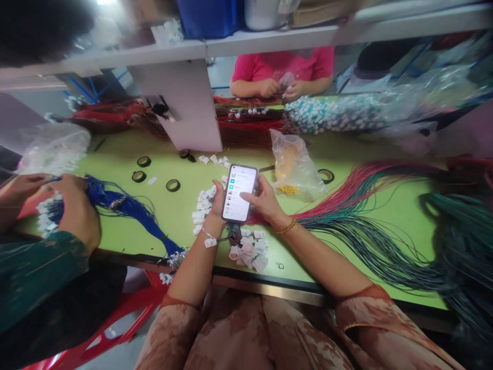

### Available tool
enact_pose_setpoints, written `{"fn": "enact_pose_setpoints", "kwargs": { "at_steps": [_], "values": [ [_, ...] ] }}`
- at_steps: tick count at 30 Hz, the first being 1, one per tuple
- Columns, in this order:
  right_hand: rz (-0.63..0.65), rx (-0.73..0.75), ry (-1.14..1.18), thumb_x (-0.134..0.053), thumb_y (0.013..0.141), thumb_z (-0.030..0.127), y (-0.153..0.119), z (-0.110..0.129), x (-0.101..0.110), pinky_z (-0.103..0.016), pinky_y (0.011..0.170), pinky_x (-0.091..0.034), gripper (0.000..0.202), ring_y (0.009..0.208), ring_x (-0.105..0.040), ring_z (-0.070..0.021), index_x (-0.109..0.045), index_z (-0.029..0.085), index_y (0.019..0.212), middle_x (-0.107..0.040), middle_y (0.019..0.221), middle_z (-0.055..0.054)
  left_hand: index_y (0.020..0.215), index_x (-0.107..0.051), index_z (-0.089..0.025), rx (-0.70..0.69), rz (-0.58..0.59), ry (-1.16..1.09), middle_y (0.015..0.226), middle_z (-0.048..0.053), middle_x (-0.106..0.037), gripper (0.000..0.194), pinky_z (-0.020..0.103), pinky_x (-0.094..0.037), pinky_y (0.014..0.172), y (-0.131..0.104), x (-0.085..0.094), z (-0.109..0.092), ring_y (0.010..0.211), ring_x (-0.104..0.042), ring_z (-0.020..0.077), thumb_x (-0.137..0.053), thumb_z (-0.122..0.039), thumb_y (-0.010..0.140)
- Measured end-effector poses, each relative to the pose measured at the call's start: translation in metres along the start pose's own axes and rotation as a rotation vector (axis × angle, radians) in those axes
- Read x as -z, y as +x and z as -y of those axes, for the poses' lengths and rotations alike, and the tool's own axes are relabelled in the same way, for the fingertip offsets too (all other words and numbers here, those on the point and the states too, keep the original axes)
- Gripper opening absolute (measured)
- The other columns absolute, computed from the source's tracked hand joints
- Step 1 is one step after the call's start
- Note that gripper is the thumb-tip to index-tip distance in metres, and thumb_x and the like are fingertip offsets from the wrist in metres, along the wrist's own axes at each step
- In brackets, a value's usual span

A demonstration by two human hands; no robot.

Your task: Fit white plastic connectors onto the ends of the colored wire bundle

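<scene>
Left hand [217, 204], partly behind phone [237, 187] (text [242, 176] illegible)

left grip [217, 203] holds a lit phone [236, 198], right grip [268, 199] at its screen, near white connectors [252, 254].

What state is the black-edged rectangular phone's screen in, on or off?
On: the phone shows a lit white screen with small coloured icons.

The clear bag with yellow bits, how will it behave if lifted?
The bag would probably sag and crumple, since its thin film looks wrinkled. The yellow bits look small and loose, so they'd likely shift.
</scene>
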State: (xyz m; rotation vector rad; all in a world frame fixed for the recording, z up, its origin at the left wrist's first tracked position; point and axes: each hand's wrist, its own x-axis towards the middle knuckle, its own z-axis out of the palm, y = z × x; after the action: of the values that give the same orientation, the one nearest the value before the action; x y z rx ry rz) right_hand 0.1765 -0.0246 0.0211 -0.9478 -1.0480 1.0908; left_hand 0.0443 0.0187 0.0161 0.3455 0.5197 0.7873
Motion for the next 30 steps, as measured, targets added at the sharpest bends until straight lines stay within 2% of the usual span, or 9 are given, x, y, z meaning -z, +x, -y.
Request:
{"fn": "enact_pose_setpoints", "kwargs": {
  "at_steps": [5,9,12,15,19,27,30],
  "values": [
    [0.014,0.001,-0.012,-0.087,0.064,0.050,-0.001,-0.003,0.001,-0.040,0.086,-0.057,0.062,0.103,-0.065,-0.0252,-0.050,0.024,0.106,-0.068,0.111,-0.007,0.134,-0.062,-0.009,0.017,0.029,-0.012,0.109,0.021,-0.076,0.096,0.042,-0.061,0.085,0.000,-0.001,0.000,0.106,-0.073,0.0330,-0.019,-0.082,0.089],
    [0.043,0.003,-0.027,-0.087,0.064,0.046,-0.003,-0.007,0.002,-0.044,0.093,-0.056,0.067,0.112,-0.063,-0.0279,-0.048,0.024,0.113,-0.065,0.120,-0.009,0.135,-0.062,-0.010,-0.001,0.036,-0.009,0.113,0.021,-0.075,0.096,0.044,-0.059,0.089,0.001,0.002,0.000,0.109,-0.071,0.0333,-0.020,-0.083,0.088],
    [0.065,0.004,-0.008,-0.088,0.063,0.044,-0.006,-0.009,0.001,-0.048,0.099,-0.054,0.082,0.123,-0.059,-0.0309,-0.043,0.025,0.129,-0.058,0.135,-0.012,0.136,-0.061,-0.010,-0.017,0.032,-0.001,0.115,0.021,-0.074,0.096,0.045,-0.058,0.093,0.003,0.005,0.001,0.112,-0.070,0.0335,-0.019,-0.082,0.089],
    [0.090,-0.017,0.013,-0.090,0.060,0.041,-0.008,-0.009,0.000,-0.050,0.100,-0.054,0.103,0.128,-0.055,-0.0332,-0.032,0.028,0.145,-0.048,0.148,-0.015,0.137,-0.060,-0.010,-0.011,0.047,0.001,0.117,0.022,-0.074,0.097,0.047,-0.057,0.095,0.003,0.006,0.001,0.113,-0.070,0.0339,-0.019,-0.083,0.088],
    [0.132,-0.037,-0.010,-0.090,0.060,0.038,-0.010,-0.010,0.000,-0.051,0.100,-0.054,0.118,0.129,-0.055,-0.0343,-0.019,0.031,0.155,-0.040,0.155,-0.016,0.138,-0.060,-0.010,-0.006,0.058,0.000,0.117,0.022,-0.074,0.099,0.047,-0.057,0.096,0.003,0.006,0.001,0.113,-0.070,0.0338,-0.017,-0.084,0.087],
    [0.175,-0.024,-0.079,-0.087,0.065,0.047,-0.009,-0.016,0.002,-0.052,0.100,-0.053,0.121,0.129,-0.055,-0.0350,-0.011,0.030,0.158,-0.036,0.158,-0.016,0.137,-0.061,-0.009,-0.005,0.040,-0.006,0.114,0.022,-0.074,0.101,0.047,-0.057,0.096,0.002,0.003,0.000,0.111,-0.071,0.0334,-0.018,-0.085,0.086],
    [0.181,-0.002,-0.077,-0.087,0.064,0.049,-0.008,-0.013,0.003,-0.051,0.103,-0.051,0.118,0.131,-0.052,-0.0344,-0.017,0.029,0.157,-0.040,0.156,-0.016,0.135,-0.062,-0.009,-0.010,0.034,-0.010,0.113,0.022,-0.075,0.100,0.046,-0.058,0.094,0.001,0.003,0.000,0.108,-0.072,0.0329,-0.018,-0.085,0.086]
  ]
}}
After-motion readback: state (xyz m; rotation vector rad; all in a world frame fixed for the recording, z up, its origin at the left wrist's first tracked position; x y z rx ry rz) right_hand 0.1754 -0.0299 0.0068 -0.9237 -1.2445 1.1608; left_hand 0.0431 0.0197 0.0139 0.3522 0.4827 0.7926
